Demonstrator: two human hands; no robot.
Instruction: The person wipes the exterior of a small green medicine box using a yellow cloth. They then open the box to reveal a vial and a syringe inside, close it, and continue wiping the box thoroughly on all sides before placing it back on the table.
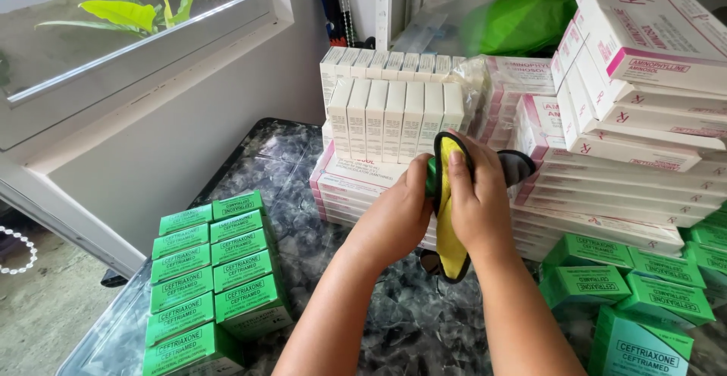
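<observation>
At the far left, on the table: two rows of small green cartons (pixel 216 281) stand packed side by side on the dark marbled tabletop (pixel 379 315), well apart from both hands.

Window: a white-framed window (pixel 136 35) sits above those cartons, with green leaves outside the glass.

Left hand: the left hand (pixel 394 217) is raised above the tabletop at the middle of the view, its fingers curled shut around a small green item (pixel 430 177) of which only a sliver shows; what kind of item it is cannot be told.

Cloth: a yellow cloth with a dark edge (pixel 448 224) hangs between the two hands, its long axis running nearly upright, from above the knuckles down to below the wrists.

Right hand: the right hand (pixel 477 202) presses the cloth against the green item, fingers together and closed over the cloth's upper fold, thumb on the side toward the camera.

Key relation: the green item lies between the hands, inside the left fist and just left of the right fingertips, with only the cloth between. Both hands touch the bundle; neither is clearly nearer.

Behind the hands: upright white cartons (pixel 394 111) stand on flat white-and-pink boxes (pixel 356 187), near but not touching the hands.

To the right: a tall stack of white-and-pink boxes (pixel 644 81) leans a little, with more green cartons (pixel 628 285) below it and a green plastic bag (pixel 530 12) at the back.
</observation>
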